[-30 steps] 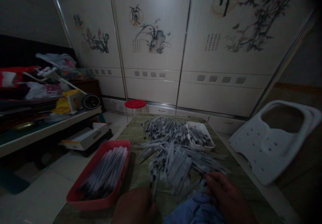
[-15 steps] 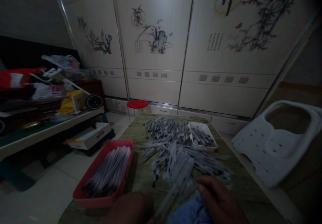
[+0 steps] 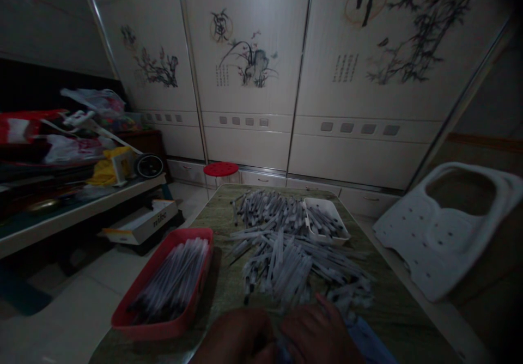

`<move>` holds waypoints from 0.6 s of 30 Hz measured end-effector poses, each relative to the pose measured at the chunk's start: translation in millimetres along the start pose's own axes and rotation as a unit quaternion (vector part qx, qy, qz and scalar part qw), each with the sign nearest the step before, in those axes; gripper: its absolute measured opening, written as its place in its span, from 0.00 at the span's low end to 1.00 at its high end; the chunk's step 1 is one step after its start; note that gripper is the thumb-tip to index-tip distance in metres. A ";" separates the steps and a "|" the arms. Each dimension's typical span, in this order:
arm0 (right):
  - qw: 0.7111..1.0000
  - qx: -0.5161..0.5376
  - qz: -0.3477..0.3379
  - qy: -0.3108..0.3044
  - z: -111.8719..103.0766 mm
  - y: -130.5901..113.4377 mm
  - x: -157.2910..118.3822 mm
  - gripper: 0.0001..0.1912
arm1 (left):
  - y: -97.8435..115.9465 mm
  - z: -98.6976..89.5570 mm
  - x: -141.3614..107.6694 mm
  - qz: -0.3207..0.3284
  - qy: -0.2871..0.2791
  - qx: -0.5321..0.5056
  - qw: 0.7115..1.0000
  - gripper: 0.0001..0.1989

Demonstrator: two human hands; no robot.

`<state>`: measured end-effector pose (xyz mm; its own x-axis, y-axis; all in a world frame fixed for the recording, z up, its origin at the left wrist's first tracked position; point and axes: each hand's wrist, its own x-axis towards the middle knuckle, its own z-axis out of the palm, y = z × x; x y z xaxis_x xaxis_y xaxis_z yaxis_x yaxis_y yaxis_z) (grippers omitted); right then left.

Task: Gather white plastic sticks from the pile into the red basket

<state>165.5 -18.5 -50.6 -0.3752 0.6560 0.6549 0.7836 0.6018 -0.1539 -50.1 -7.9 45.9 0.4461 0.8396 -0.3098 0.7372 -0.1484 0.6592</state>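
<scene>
My left hand [image 3: 241, 331] is closed at the table's near edge, its fingers curled round what looks like a clear pen, mostly hidden. Close against it, my right hand [image 3: 316, 328] is closed on a blue cloth [image 3: 370, 342], which spreads out to its right; a bit of blue also shows between the hands. Just beyond them lies a big loose heap of pens [image 3: 290, 271] with translucent barrels and dark tips. More pens [image 3: 174, 279] lie lengthwise in a red plastic basket [image 3: 153, 328] to the left. At the back right, a white tray [image 3: 347, 237] holds several similar pens.
The green wood-patterned table [image 3: 223, 290] carries all this. Behind it stand a red stool [image 3: 220, 169] and sliding wardrobe doors [image 3: 249, 37]. A white plastic chair [image 3: 441, 233] is at the right. At the left, a cluttered bench [image 3: 134, 187] stands over a shoe box [image 3: 143, 225].
My hands have come together at the near edge: the left moved right, the right slightly left. The pen that stuck out from my left hand is now mostly covered. The cloth now shows farther right.
</scene>
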 end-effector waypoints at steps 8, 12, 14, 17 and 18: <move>0.992 0.019 0.105 -0.063 -58.0 23.2 8.2 0.14 | -7.2 -1.8 16.4 0.026 0.149 -0.156 0.976 0.21; 0.958 0.081 0.273 -0.018 -66.0 34.1 3.1 0.16 | -16.4 1.5 22.4 -0.011 0.229 -0.094 0.969 0.18; 0.921 0.124 0.370 -0.003 -68.3 35.3 2.6 0.17 | -19.7 4.9 26.1 -0.022 0.255 -0.048 0.966 0.15; 0.875 0.179 0.449 -0.002 -71.8 34.4 5.4 0.23 | -21.4 10.3 32.9 -0.021 0.283 0.019 0.959 0.14; 0.867 0.191 0.460 0.001 -72.7 33.6 7.0 0.25 | -21.2 12.1 35.4 -0.018 0.289 0.037 0.956 0.14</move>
<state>225.2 -26.8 2.7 0.3227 0.9379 0.1269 0.5299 -0.0680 -0.8453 -43.8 18.7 12.8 0.0801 0.9903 0.1133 0.7899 -0.1324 0.5987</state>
